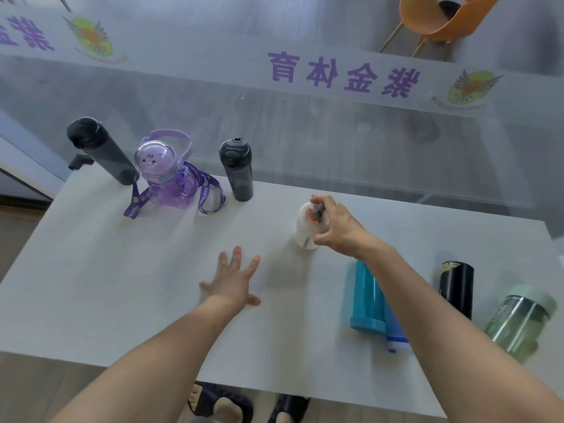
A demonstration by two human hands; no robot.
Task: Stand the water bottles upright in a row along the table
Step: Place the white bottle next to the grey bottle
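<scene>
Along the far edge of the white table (106,285) stand a tall dark grey bottle (100,151), a purple cartoon bottle (166,175) with a strap, and a shorter dark grey bottle (237,170). My right hand (338,227) grips the top of a small white bottle (306,227) that stands to their right. My left hand (235,280) rests flat on the table, fingers spread, holding nothing. At the right, a blue bottle (366,293), a black bottle (456,288) and a clear green-lidded bottle (518,322) lie on their sides.
A frosted glass wall (305,123) with purple lettering runs right behind the table's far edge. An orange chair (433,22) shows behind the glass. My feet in dark sandals (219,404) are below the near edge.
</scene>
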